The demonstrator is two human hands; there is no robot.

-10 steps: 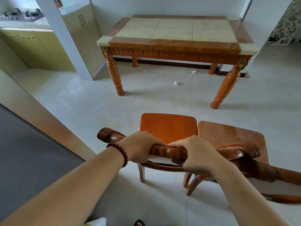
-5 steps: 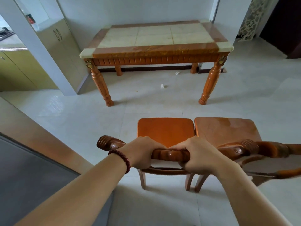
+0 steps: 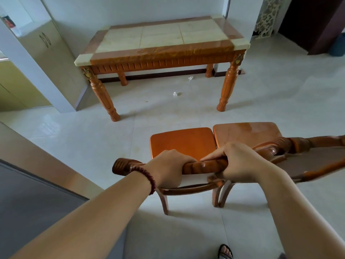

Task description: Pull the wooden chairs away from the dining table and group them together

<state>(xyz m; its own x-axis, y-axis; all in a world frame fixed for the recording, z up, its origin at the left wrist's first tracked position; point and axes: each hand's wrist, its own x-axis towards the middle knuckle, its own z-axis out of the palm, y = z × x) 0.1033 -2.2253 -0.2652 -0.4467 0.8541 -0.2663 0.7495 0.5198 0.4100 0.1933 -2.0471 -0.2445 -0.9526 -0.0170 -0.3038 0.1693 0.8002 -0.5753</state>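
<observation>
Two wooden chairs stand side by side on the tiled floor, seats touching and facing the dining table (image 3: 164, 51). The left chair (image 3: 183, 142) has a glossy orange seat. My left hand (image 3: 168, 168) and my right hand (image 3: 238, 161) both grip its carved top rail, close together. The right chair (image 3: 244, 132) has a browner seat, and its backrest reaches off the right edge. The table, with a cream tile top and turned wooden legs, stands against the far wall, well apart from the chairs.
A white pillar (image 3: 35, 70) and yellow-green cabinets (image 3: 11, 90) are at the left. A low tan ledge (image 3: 43, 161) runs along the near left. Paper scraps (image 3: 175, 94) lie on the floor under the table. A dark doorway (image 3: 308, 23) is at the far right. My sandalled foot (image 3: 225, 252) shows below.
The view has swung to the right and the table now appears farther left. The left chair has drawn alongside the right chair, their seats now level. Both hands keep the same grip.
</observation>
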